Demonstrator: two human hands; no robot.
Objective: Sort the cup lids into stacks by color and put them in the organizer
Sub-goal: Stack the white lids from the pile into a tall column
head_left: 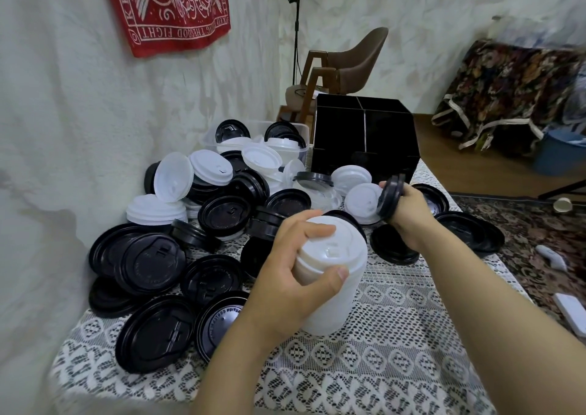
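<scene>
- On the table (412,335), a white lace cloth is covering the top, and the table is standing against a pale wall at the left.
- At the far end of the table, the black organizer (364,138) is sitting upright; thin dividers are splitting its top into compartments, and what is inside I cannot tell.
- Across the left and middle of the cloth, a loose pile of black lids (149,264) and white lids (211,166) is lying mixed, some flat, some leaning on each other.
- Behind the pile, a clear plastic tub (301,129) is holding more lids of both colours.
- Near the middle, the left hand (301,275) is gripping a tall stack of white lids (333,287); the thumb is pressing on the near side and the fingers are curling over the top lid.
- Further right, the right hand (409,211) is pinching a black lid (391,197) on its edge, above the cloth and just in front of the organizer.
- Beside this hand, a small white stack (361,202) is resting on the table.
</scene>
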